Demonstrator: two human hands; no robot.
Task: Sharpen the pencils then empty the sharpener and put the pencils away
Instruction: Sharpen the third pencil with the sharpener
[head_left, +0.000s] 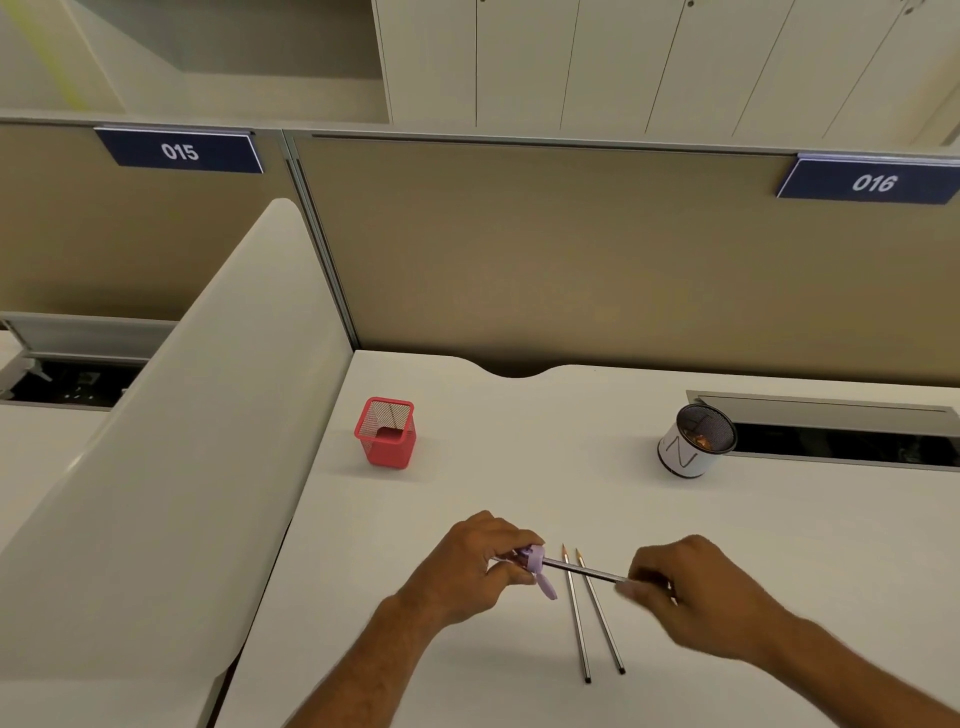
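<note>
White desk (519, 467) fills lower frame, curved notch at its back edge centre. Tan partition panel (545, 249) behind it. Blue number plate "015" (179, 151) upper left, plate "016" (874, 182) upper right. White curved side divider (182, 415) runs along left. Open cable tray with raised grey lid (831, 421) at right, dark inside. White cabinet doors (649, 62) across top. Neighbouring desk's cable tray (72, 382) far left.

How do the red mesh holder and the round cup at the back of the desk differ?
The red mesh holder is square and looks empty; the round cup is dark mesh wrapped in white paper, with something orange-brown inside. The holder stands back left, the cup back right. Both stand upright, open-topped.
</note>
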